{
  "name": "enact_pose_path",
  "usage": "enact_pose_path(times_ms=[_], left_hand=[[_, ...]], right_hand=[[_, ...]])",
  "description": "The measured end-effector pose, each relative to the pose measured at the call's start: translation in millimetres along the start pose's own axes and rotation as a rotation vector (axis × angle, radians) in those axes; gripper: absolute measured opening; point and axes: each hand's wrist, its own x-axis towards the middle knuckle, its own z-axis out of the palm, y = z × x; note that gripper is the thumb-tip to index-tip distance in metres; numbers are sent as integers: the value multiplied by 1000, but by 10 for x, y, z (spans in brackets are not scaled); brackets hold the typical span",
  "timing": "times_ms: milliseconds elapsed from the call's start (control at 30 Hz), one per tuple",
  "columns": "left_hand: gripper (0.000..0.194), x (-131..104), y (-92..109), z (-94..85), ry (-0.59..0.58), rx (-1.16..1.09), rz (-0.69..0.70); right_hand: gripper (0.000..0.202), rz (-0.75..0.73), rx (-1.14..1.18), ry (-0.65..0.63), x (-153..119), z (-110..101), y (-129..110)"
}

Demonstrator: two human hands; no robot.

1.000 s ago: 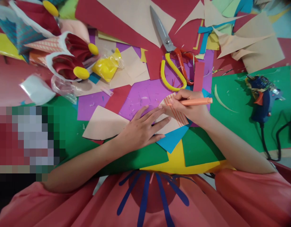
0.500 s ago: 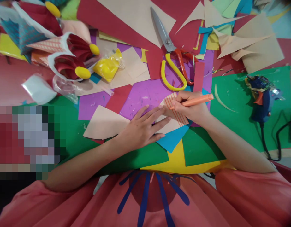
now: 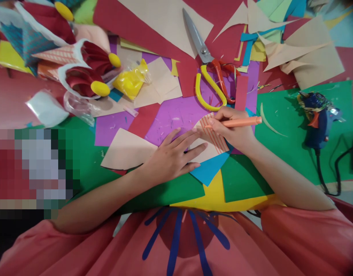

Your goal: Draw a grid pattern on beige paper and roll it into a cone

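Observation:
My right hand point(image 3: 235, 128) is closed round an orange marker point(image 3: 245, 122), whose tip meets a cream paper piece point(image 3: 206, 147). Orange stripes run across the right part of that paper. Flat and with fingers spread, my left hand point(image 3: 173, 155) lies on the left part of the same piece. A second cream piece point(image 3: 126, 149), without stripes, lies to the left, partly under my left hand. Blue paper point(image 3: 209, 170) shows beneath the striped piece. Scissors with yellow and red handles point(image 3: 211, 78) lie just beyond my right hand.
Decorated paper cones point(image 3: 61, 55) and a yellow plastic packet point(image 3: 132, 80) lie at the back left. A blue glue gun point(image 3: 318, 122) with a black cord is at the right. Cream scraps point(image 3: 294, 50) lie at the back right. A pixelated patch covers the left edge.
The marker has tilted closer to level, and its tip has moved slightly up and left on the striped paper. My left hand has stayed in place.

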Motion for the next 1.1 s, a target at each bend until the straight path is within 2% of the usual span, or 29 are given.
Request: enact_pose_path(times_ms=[200, 367, 533, 700, 900, 1100], left_hand=[[44, -12, 4, 1, -7, -4, -31], [43, -14, -3, -5, -3, 18, -47], [42, -10, -3, -14, -3, 12, -46], [43, -15, -5, -9, -5, 18, -48], [44, -20, -7, 2, 4, 14, -48], [44, -18, -3, -4, 12, 28, -43]], right_hand=[[29, 38, 22, 87, -46, -46, -2], [27, 22, -19, -14, -21, -30, 1], [25, -8, -9, -32, -3, -4, -9], [32, 4, -55, -19, -5, 3, -13], [28, 80, -39, -107, -6, -13, -31], [29, 26, 2, -146, 4, -19, -45]])
